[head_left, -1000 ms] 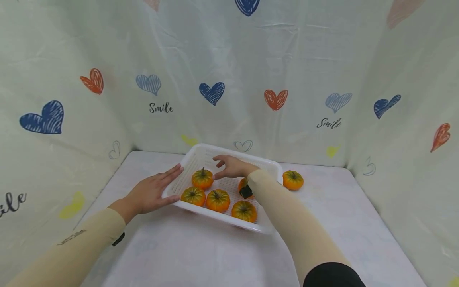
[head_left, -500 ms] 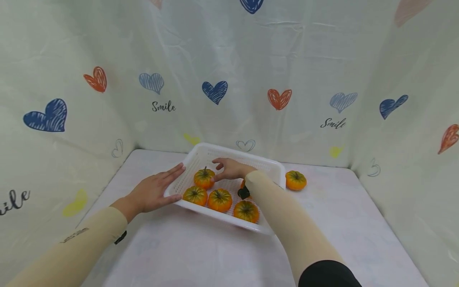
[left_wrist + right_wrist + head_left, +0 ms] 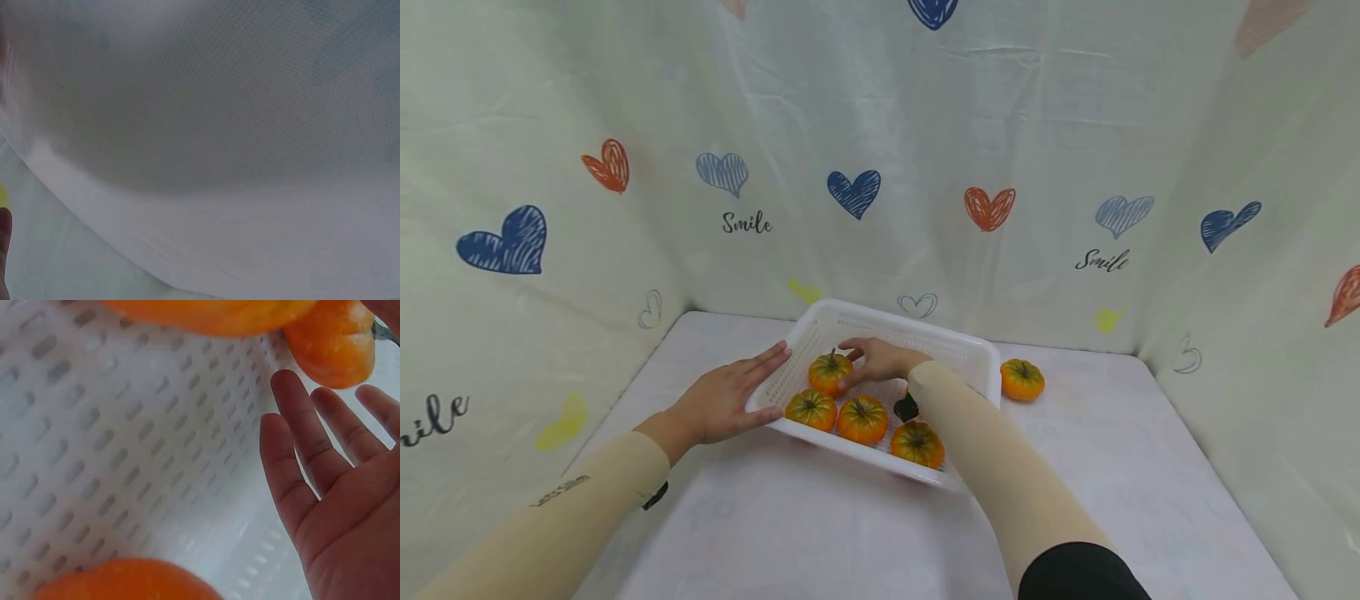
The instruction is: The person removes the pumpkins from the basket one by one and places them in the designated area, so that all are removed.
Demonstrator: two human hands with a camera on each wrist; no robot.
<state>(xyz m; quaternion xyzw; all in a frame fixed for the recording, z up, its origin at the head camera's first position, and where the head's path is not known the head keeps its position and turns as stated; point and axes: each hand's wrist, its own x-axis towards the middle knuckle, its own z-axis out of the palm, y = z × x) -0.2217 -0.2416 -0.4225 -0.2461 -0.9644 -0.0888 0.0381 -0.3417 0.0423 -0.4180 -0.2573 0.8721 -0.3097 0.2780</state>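
Head view: R hand (image 3: pixel 880 360) is inside the white perforated plastic basket (image 3: pixel 917 327), thumb & fingers apart beside the stemmed mini pumpkin (image 3: pixel 827 373) at the L end; contact unclear. L hand (image 3: pixel 718 406) rests on the basket's L corner, fingers straight. Pumpkin's prob. light, stiff, a bit slick; best hold approx. mid-height on opposite sides, not by the stem, which might snap.

L wrist view: mostly tabletop (image 3: pixel 250 125), w/ a bit of finger at the edge; can't tell finger spread here.

R wrist view: fingers (image 3: pixel 303 425) spread, nearly straight, nothing gripped; pumpkin's just beyond the tips.
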